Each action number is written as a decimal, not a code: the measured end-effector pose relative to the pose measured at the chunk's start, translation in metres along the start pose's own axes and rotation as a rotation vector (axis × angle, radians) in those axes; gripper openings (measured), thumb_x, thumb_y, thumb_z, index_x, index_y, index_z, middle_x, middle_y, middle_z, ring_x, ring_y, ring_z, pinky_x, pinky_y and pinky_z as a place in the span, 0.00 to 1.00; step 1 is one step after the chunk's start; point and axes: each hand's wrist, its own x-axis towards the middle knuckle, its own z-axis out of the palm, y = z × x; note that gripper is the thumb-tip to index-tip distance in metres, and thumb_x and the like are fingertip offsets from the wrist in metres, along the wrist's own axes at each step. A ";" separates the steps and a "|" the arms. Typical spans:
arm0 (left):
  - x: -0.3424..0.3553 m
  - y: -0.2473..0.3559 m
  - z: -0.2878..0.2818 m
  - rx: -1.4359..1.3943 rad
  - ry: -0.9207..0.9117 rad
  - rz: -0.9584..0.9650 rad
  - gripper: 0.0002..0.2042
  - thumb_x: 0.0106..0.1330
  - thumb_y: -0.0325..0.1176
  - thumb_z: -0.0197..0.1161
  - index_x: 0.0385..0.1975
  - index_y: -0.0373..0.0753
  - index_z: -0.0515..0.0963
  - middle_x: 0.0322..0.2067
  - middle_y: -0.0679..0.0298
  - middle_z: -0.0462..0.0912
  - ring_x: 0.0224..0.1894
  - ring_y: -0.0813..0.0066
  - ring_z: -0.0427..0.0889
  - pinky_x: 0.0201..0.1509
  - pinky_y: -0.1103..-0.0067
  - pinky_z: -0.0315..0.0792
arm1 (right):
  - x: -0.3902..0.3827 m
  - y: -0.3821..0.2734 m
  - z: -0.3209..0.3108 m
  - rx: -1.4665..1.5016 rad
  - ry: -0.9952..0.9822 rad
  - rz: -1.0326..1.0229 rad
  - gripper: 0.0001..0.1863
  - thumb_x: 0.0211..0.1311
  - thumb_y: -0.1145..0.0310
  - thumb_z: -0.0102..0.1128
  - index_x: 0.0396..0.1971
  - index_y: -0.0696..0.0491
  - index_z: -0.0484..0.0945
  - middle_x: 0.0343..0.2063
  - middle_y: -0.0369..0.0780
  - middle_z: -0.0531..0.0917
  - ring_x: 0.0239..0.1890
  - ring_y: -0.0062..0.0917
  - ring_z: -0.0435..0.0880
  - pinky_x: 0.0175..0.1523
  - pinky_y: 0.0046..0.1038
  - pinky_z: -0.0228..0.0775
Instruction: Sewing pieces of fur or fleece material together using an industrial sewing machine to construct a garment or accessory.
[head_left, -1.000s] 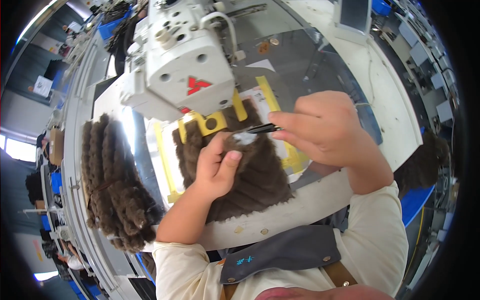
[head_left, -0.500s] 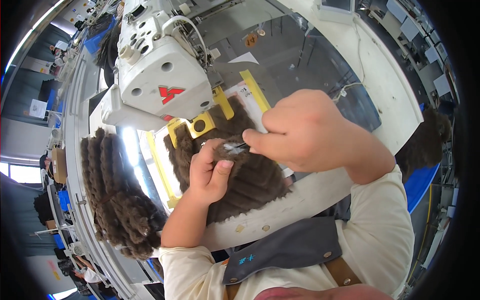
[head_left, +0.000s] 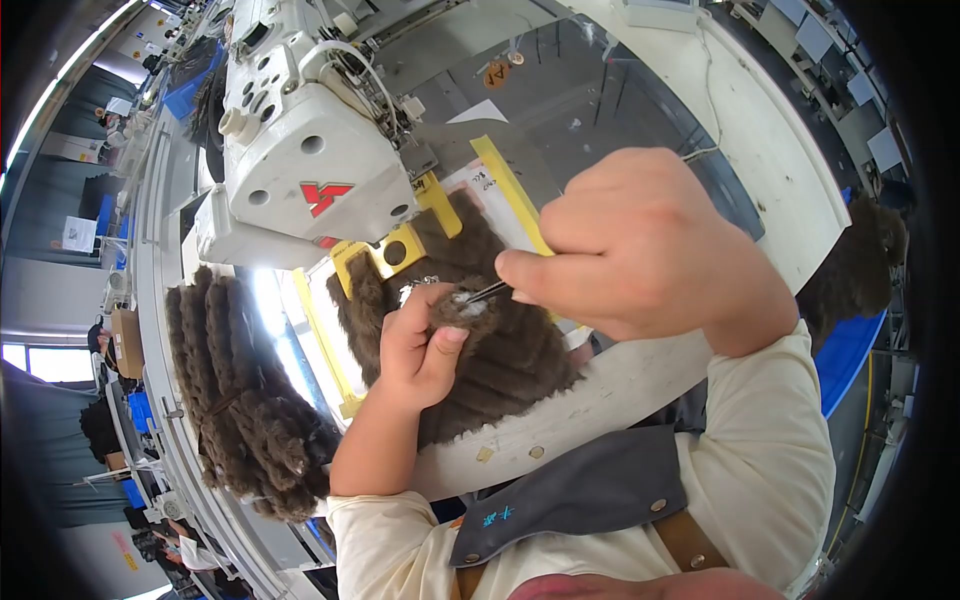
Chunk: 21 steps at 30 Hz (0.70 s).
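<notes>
Head view shows a white, box-shaped metal sewing machine (head_left: 310,150) with round holes and a red emblem, its head hiding part of the table behind it. On the person's side of this machine lies a dark brown, deep-pile fur piece (head_left: 510,370) with diagonal ridges and a ragged lower edge, its upper end beside a flat yellow bracket with a round hole (head_left: 400,252) at the machine's foot. The bare left hand (head_left: 415,350) pinches a gathered tuft of that fur between thumb and fingers, in front of the machine; a whitish patch (head_left: 467,306) shows in the tuft. The bare right hand (head_left: 630,255), to the right of the machine, clasps a slim, dark, pointed metal tool (head_left: 487,292) between thumb and forefinger, its tip at the patch; this hand blocks the view of the fur's right side. Straight yellow strips, one of them right of the machine (head_left: 505,190), border a white sheet under the fur. Beyond it, a smooth grey glossy panel (head_left: 560,100) carries a white paper corner (head_left: 480,112). Left and forward of the machine lies a tied bundle of ridged brown fur strips (head_left: 240,390). Behind the machine's left side, a blue plastic crate (head_left: 185,98) holds dark material, indistinct here. Far right of the machine, more brown fur (head_left: 860,265) overlaps a blue surface (head_left: 850,360), whose shape is unclear.
</notes>
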 end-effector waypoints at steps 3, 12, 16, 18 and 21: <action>0.000 0.000 0.000 0.041 -0.037 0.021 0.15 0.76 0.36 0.61 0.50 0.28 0.76 0.28 0.65 0.83 0.28 0.80 0.79 0.35 0.82 0.73 | -0.002 -0.002 0.009 0.017 0.006 -0.004 0.10 0.44 0.68 0.64 0.18 0.49 0.69 0.18 0.33 0.68 0.20 0.29 0.75 0.23 0.33 0.63; -0.003 -0.002 0.000 -0.010 -0.014 0.023 0.16 0.76 0.38 0.61 0.50 0.28 0.75 0.27 0.65 0.83 0.28 0.80 0.79 0.35 0.82 0.73 | 0.000 -0.003 0.008 -0.008 -0.037 0.012 0.09 0.45 0.69 0.63 0.17 0.49 0.70 0.18 0.34 0.69 0.21 0.28 0.76 0.24 0.32 0.65; -0.003 -0.001 0.000 -0.025 -0.020 0.010 0.16 0.76 0.37 0.61 0.50 0.28 0.75 0.27 0.64 0.82 0.28 0.79 0.79 0.35 0.82 0.73 | 0.001 -0.007 0.015 0.024 -0.069 0.002 0.09 0.45 0.69 0.64 0.17 0.48 0.70 0.18 0.33 0.70 0.21 0.29 0.77 0.24 0.33 0.66; -0.003 -0.001 0.001 0.025 -0.048 0.021 0.15 0.75 0.36 0.61 0.50 0.28 0.76 0.27 0.63 0.82 0.28 0.79 0.79 0.35 0.82 0.73 | 0.000 -0.009 0.020 0.055 -0.093 -0.005 0.09 0.45 0.69 0.64 0.17 0.49 0.70 0.18 0.33 0.70 0.21 0.29 0.77 0.24 0.33 0.67; -0.001 -0.001 0.002 0.036 -0.053 0.025 0.14 0.75 0.35 0.61 0.50 0.29 0.76 0.28 0.63 0.82 0.28 0.78 0.80 0.35 0.81 0.74 | 0.000 -0.006 0.019 0.059 -0.110 0.008 0.09 0.44 0.69 0.64 0.17 0.48 0.70 0.17 0.34 0.70 0.21 0.30 0.77 0.24 0.34 0.66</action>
